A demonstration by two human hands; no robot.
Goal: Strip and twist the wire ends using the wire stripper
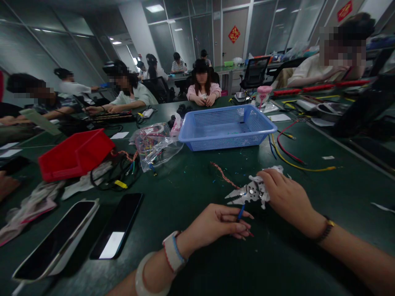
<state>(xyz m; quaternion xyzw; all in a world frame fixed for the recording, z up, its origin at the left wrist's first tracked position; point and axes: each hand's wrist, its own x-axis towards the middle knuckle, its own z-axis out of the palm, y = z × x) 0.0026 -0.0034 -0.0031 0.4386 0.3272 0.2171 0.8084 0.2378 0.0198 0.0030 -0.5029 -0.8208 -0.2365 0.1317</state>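
My right hand (282, 197) is wrapped round the handles of metal wire-stripping pliers (248, 192), whose jaws point left; white material shows around the handles. Just below the jaws, my left hand (226, 221) pinches a short blue wire (241, 212) between thumb and fingers. The wire's upper end reaches the pliers; whether the jaws grip it cannot be made out. Behind the pliers, a twisted copper-coloured strand (225, 174) lies on the green table (173, 222), among small blue and green scraps.
A blue basket (228, 142) stands beyond my hands, with a clear bag of wires (157, 146) and a red bin (77, 154) to its left. Two phones (119, 224) lie at the left. Loose cables (293, 162) lie right. Several people sit around.
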